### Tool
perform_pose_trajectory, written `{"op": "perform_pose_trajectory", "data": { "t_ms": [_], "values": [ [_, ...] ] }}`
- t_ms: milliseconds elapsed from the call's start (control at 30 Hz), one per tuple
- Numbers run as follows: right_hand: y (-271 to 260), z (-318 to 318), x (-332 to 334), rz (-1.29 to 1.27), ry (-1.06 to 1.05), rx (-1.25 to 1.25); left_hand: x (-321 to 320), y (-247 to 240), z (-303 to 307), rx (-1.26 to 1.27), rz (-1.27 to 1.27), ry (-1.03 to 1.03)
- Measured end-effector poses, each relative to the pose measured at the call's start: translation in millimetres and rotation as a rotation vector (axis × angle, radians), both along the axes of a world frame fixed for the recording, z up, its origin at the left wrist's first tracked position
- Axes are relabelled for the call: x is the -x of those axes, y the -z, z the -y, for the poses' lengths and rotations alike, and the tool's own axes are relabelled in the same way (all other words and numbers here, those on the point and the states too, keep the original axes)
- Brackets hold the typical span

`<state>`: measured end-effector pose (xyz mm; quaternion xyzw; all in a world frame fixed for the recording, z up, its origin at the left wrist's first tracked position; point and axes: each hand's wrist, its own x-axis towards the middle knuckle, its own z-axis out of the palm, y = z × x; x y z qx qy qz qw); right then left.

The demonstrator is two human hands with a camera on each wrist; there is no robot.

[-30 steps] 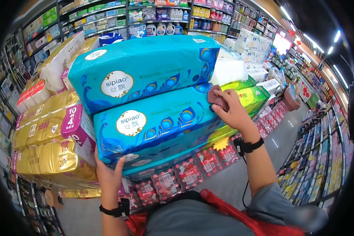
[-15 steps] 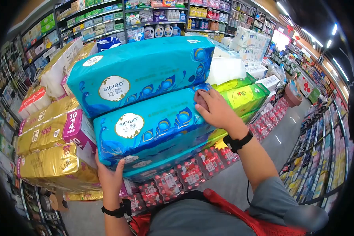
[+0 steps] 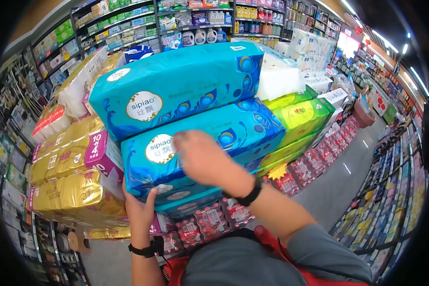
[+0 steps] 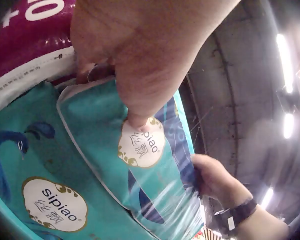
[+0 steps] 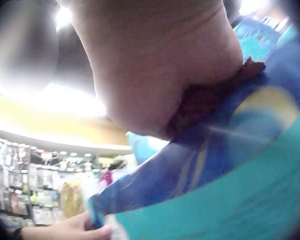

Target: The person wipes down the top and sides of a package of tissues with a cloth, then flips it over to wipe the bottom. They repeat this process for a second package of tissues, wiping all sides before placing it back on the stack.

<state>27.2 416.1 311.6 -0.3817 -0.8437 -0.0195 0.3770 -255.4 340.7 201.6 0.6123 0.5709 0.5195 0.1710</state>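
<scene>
A long teal-and-blue sipiao tissue pack [image 3: 255, 119] lies at the front of a stack. My left hand [image 3: 139, 207] grips its near left corner, thumb on the front face over a white label and fingers round the end. Over the top face, beside the round sipiao logo, is my right hand [image 3: 202, 159], blurred by motion. In the right wrist view a dark reddish-brown cloth [image 5: 197, 105] is bunched under that hand, against the blue wrapper; the head view hides it. A second teal pack [image 3: 190, 88] stands just behind, higher up.
Gold-and-purple paper packs [image 3: 69, 157] are stacked to the left, lime-green packs [image 3: 302, 117] to the right. Shrink-wrapped red bottle packs [image 3: 212, 219] sit low in front. Stocked shelves [image 3: 195, 21] line the back, and an aisle floor [image 3: 338, 186] runs along the right.
My right hand, with the cloth, has swept leftward along the pack's top from its right end to near the logo. My left hand has kept its grip on the corner.
</scene>
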Motion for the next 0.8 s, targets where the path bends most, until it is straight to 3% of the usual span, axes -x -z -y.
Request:
{"op": "perform_pose_trajectory", "data": {
  "t_ms": [33,133,200,333,400,433,467,500,567,600,633,733,800],
  "values": [
    [-0.8,5.7,33.1,0.012,0.010,0.168,0.5,0.0,0.1,0.006,0.002,0.002],
    [25.6,6.6,117.9,0.020,-0.035,0.000,-1.3,-2.3,0.8,-0.051,-0.055,-0.008],
    [26.1,12.6,174.2,0.087,-0.011,0.044,16.5,16.0,-4.8,0.062,-0.217,0.071],
    [24.1,22.4,186.5,0.041,-0.097,0.080,24.0,15.2,-7.0,0.082,-0.329,0.094],
    [8.0,27.0,127.3,-0.034,-0.115,0.173,1.3,-6.0,1.5,-0.016,-0.076,0.032],
    [24.4,16.1,95.5,-0.118,-0.085,-0.008,5.4,0.7,0.0,0.014,-0.044,0.011],
    [9.9,19.3,56.2,0.000,0.017,-0.055,5.2,1.8,-0.2,0.017,-0.031,0.004],
    [-10.6,20.2,17.4,0.111,0.104,0.123,3.6,1.9,-1.2,0.018,-0.017,-0.004],
    [-15.2,12.8,-50.5,0.096,0.332,0.144,0.7,0.4,-1.7,-0.006,-0.007,-0.008],
    [-3.7,6.9,-88.6,0.009,0.289,-0.045,-0.3,-0.2,0.0,-0.014,-0.005,-0.005],
    [-9.5,-1.3,-123.2,0.133,0.482,0.113,-1.0,-1.5,1.7,0.007,0.014,-0.004],
    [2.8,-20.9,-209.6,0.079,0.587,0.031,-2.3,-2.6,2.0,0.028,0.044,-0.001],
    [16.2,-47.1,-231.5,0.076,0.685,0.092,-2.4,-0.1,1.4,0.002,0.025,-0.005]
  ]
}}
